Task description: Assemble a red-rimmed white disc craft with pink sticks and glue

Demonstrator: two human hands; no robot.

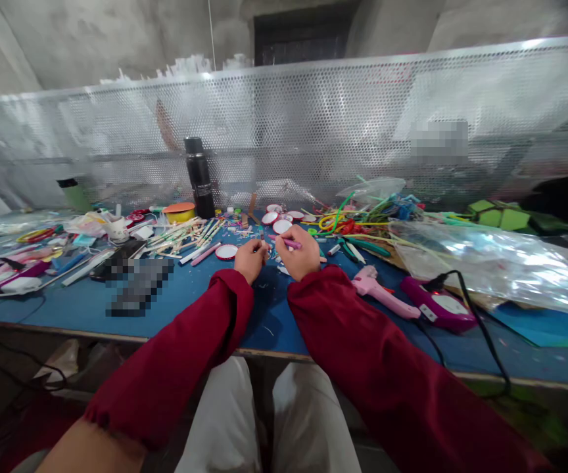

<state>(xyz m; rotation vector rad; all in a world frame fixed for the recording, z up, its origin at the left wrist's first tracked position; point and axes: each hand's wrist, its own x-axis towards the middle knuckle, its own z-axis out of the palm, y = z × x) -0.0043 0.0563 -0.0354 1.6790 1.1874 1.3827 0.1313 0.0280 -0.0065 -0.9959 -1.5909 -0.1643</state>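
Near the middle of the blue table [190,289], my two hands are close together. My right hand [300,255] is closed around a purple pen [291,244], its tip pointing left. Just to the left, the fingers of my left hand [250,259] pinch a small piece too tiny to make out. A white round lid with a red rim [226,252] lies left of my left hand. More such lids [283,226] lie beyond my hands. A pink glue gun [382,292] rests to the right of my right sleeve.
A black bottle [200,180] stands upright at the back. Many light sticks [185,235] lie at left, near a black phone [141,286]. Right are green-handled pliers [363,248], a purple power strip [439,305], its cable and clear plastic bags [491,263]. A perforated metal screen [288,125] borders the back.
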